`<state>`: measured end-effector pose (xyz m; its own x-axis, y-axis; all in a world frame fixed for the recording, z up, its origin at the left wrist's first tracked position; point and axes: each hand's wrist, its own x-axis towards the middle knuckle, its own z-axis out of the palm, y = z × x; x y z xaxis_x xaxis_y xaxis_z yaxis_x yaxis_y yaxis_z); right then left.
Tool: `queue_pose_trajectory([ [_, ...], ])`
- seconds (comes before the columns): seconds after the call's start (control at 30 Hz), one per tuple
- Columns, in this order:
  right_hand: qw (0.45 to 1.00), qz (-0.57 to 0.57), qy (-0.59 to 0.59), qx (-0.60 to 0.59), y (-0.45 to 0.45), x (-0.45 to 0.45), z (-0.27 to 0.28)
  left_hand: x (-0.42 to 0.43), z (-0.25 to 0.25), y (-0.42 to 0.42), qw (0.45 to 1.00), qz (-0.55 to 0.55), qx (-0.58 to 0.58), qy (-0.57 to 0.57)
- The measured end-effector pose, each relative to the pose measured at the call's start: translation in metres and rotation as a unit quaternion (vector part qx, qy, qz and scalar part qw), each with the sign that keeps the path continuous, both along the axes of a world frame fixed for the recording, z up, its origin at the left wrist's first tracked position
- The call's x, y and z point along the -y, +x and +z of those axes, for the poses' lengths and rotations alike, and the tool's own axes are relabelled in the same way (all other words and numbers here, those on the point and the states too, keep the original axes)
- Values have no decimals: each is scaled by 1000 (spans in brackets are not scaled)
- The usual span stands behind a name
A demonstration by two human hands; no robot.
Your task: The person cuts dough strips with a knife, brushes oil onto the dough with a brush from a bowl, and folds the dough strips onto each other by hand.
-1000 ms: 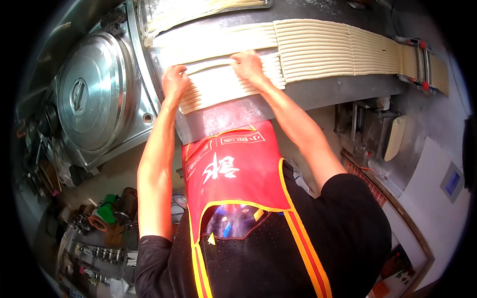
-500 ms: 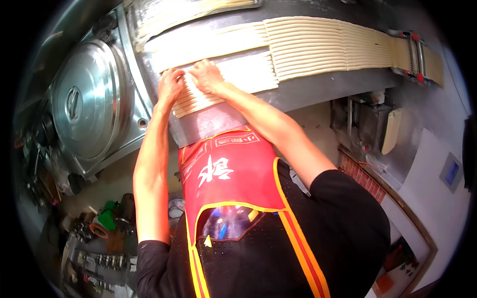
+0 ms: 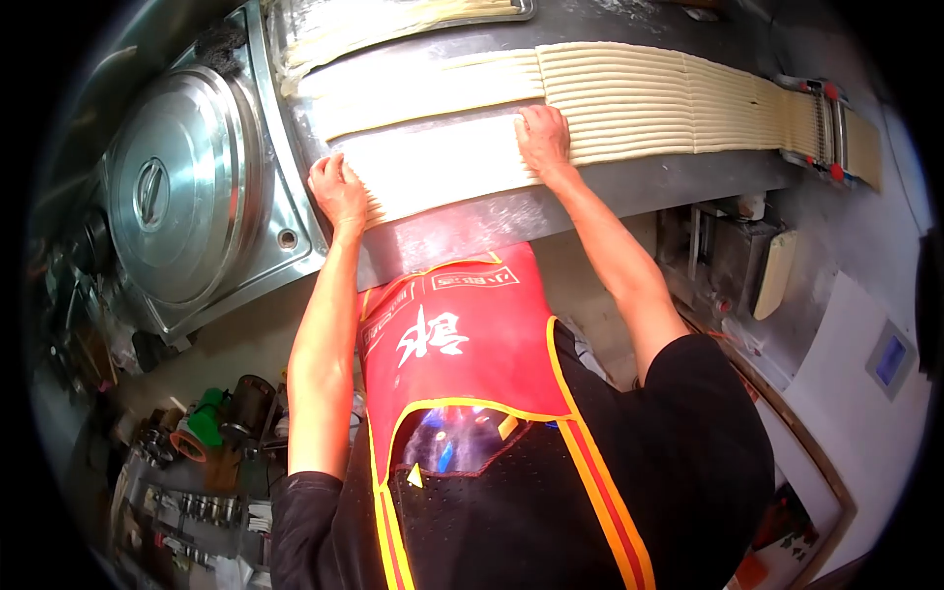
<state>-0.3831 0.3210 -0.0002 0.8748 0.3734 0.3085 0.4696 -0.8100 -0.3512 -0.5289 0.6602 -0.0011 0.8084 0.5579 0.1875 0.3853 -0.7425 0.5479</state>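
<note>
Pale dough strips [image 3: 442,167] lie side by side in a near batch on the metal worktop [image 3: 590,192]; bright glare washes out much of their surface. At this batch's left end, my left hand [image 3: 339,194] has its fingers curled in, closed on the end of a strip. My right hand [image 3: 544,143] is closed at the right end of the same batch, its fingertips at the upper corner. Behind it lies a farther dough band [image 3: 433,87], apart from the near batch. A long ridged dough sheet [image 3: 629,103] extends rightward beside my right hand.
A roller device [image 3: 831,128] with red parts stands at the sheet's right end. At the upper left is a tray [image 3: 526,10] holding dough. A large round metal lid [image 3: 182,187] covers a pot on the left. Below the worktop's right part stands metal equipment [image 3: 737,246].
My right hand first moved left near my left hand, then far right to the batch's other end. My left hand has shifted slightly down. The raised strip seen between my hands earlier no longer stands out.
</note>
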Motion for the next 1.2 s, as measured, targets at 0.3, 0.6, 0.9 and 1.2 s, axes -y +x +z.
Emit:
queue_pose_trajectory([
  [0.3,998,17,-8,-67,3,4,4,-7,8,2,999,-15,-38,-20],
  [0.6,991,119,-5,-60,-2,-35,7,11,21,25,990,-122,-59,35],
  [0.9,991,105,28,-78,3,-29,12,4,17,19,995,-97,-15,0],
  [1.2,996,24,-78,-24,21,-10,14,-25,1,52,960,137,34,-242],
])
